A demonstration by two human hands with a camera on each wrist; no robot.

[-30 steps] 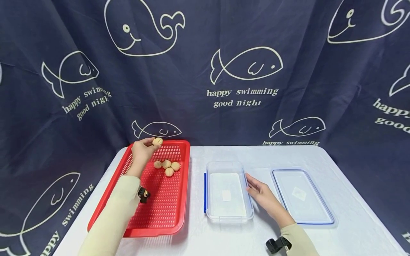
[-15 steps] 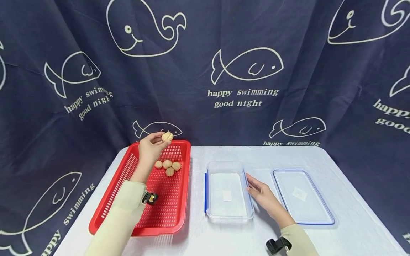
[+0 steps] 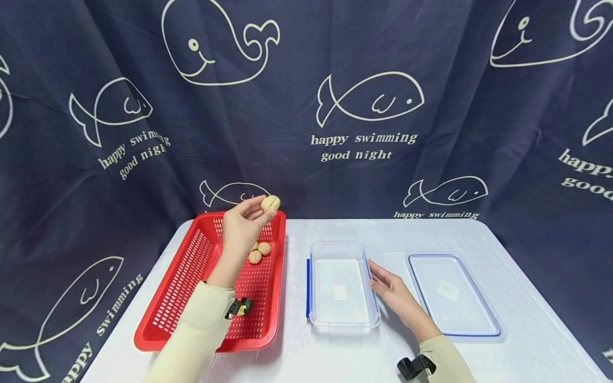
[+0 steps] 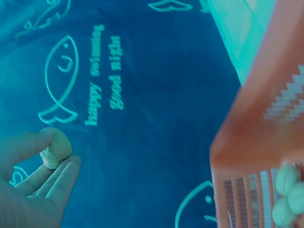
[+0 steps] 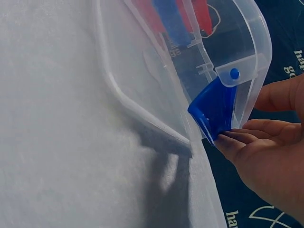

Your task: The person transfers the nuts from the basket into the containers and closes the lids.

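My left hand pinches a walnut between thumb and fingertips, held up at the far end of the red basket, left of centre in the frame. I take this as the carrying step; the next move probably calls for a steady pinch and a path rightward to the clear container. My right hand isn't gripping: its extended fingers touch that container's right side by a blue latch. The basket's rim and the container's left wall stand between. More walnuts lie in the basket; the lid lies flat, right of frame.
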